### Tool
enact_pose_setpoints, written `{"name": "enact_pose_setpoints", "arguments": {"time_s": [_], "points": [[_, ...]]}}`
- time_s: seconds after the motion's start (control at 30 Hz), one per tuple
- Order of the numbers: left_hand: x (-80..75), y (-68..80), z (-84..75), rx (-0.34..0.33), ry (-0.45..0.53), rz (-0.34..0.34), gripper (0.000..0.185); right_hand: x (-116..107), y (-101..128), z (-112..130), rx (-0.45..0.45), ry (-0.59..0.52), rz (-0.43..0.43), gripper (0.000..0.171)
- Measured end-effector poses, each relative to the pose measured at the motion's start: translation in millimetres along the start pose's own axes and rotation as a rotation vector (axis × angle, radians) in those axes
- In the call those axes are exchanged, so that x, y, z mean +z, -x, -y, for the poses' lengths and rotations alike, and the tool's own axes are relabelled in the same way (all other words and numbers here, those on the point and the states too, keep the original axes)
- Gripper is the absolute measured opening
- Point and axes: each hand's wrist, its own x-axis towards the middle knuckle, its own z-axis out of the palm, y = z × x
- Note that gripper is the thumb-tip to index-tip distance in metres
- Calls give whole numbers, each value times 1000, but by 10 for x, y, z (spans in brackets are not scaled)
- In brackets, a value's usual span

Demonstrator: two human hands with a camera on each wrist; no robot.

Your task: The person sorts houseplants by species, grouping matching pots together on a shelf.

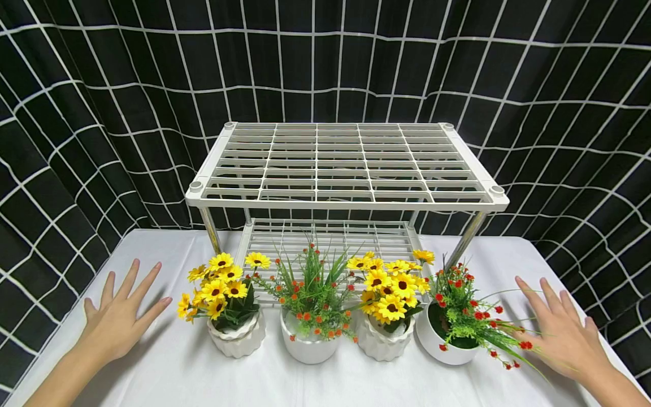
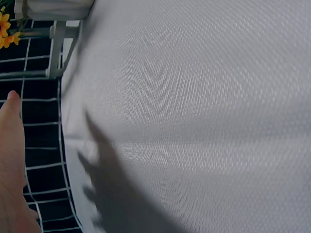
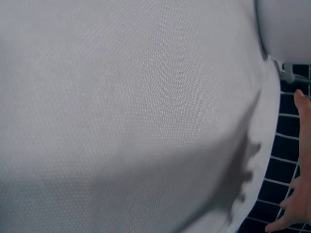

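My left hand (image 1: 119,319), fingers spread, hovers over the white cloth left of the plants and holds nothing. Nearest it is a sunflower pot (image 1: 237,334), white and ribbed with yellow blooms. To its right come a smooth white pot (image 1: 309,346) with grass and orange-red flowers, then a second ribbed sunflower pot (image 1: 385,342). At the row's right end a round white pot (image 1: 447,349) tilts, its red flowers and grass leaning toward my right hand (image 1: 567,336). That hand is also spread and empty, with leaf tips overlapping its thumb side. Both hands cast shadows on the cloth.
Behind the pots stands a white two-tier rack with a slatted upper shelf (image 1: 346,164), metal posts (image 1: 465,240) and a slatted lower shelf (image 1: 330,229). A black curtain (image 1: 325,62) with a white grid surrounds the table on the back and sides. White cloth (image 1: 168,362) covers the table.
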Motion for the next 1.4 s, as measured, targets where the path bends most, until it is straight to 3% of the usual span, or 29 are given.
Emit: {"name": "enact_pose_setpoints", "arguments": {"time_s": [0.4,0.7,1.0,1.4], "points": [[-119,10,52,2,6,9,81,-2,48,132,2,-20,93,107],[-310,-32,6,8,21,-62,79,72,130,275,-21,-182,97,98],[-504,-127,-190,27,83,-102,77,133,178,303,-50,-213,102,98],[-731,-240,-533,126,126,-174,76,167,175,545,-25,-237,167,91]]}}
